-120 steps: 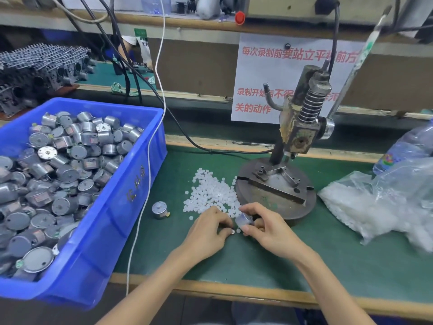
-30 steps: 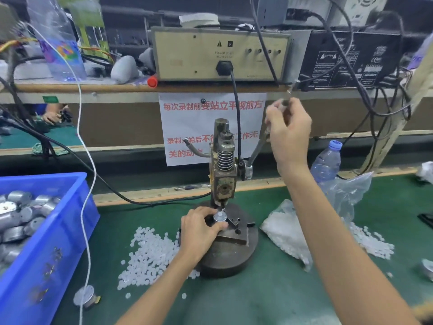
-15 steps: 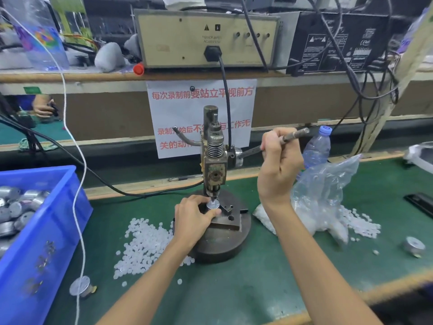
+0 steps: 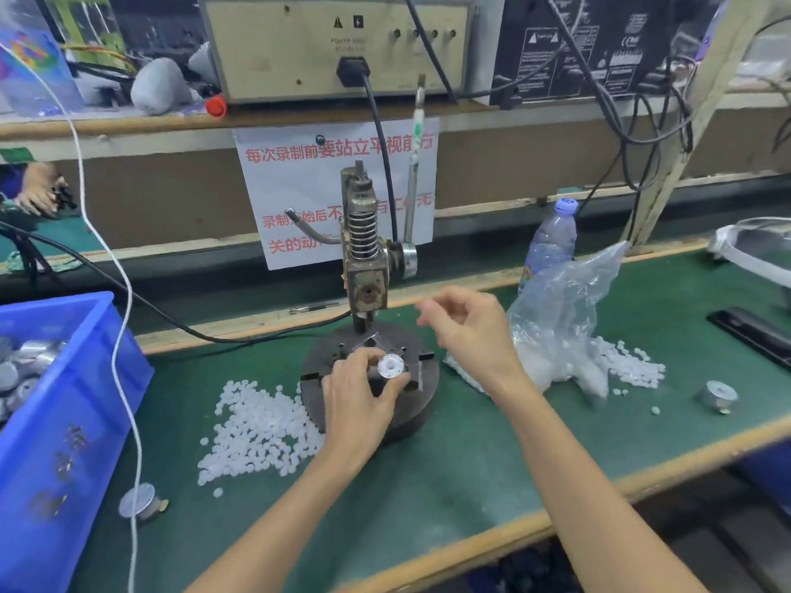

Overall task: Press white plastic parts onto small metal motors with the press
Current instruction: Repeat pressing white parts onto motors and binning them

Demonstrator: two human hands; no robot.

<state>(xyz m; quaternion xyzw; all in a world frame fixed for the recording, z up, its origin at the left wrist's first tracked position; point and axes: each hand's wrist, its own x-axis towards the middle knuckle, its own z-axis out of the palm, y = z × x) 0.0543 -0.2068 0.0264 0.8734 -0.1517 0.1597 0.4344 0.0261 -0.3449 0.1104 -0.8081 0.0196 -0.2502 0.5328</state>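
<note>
Green bench (image 4: 471, 464), press (image 4: 366, 267) at centre. Left hand (image 4: 359, 400) pinches motor (image 4: 390, 366) on base, 6 o'clock of ram. Right hand (image 4: 466, 331) at 3 o'clock, fingers loosely curled, empty, clear of upright lever (image 4: 413, 186). Reads as unload. Next: motor aside, fresh one from bin (image 4: 64, 400) at 9 o'clock.

The press (image 4: 364, 267) is metal, dull and rust-spotted; its base (image 4: 421, 400) is dark and matt. The motor (image 4: 390, 365) is bright, smooth metal. The plastic parts (image 4: 257, 425) are white and semi-matt. The bin (image 4: 85, 400) is glossy blue plastic. The desk (image 4: 471, 472) has a matt green covering and a wood edge. The bag (image 4: 565, 301) is clear, crinkled film.
</note>
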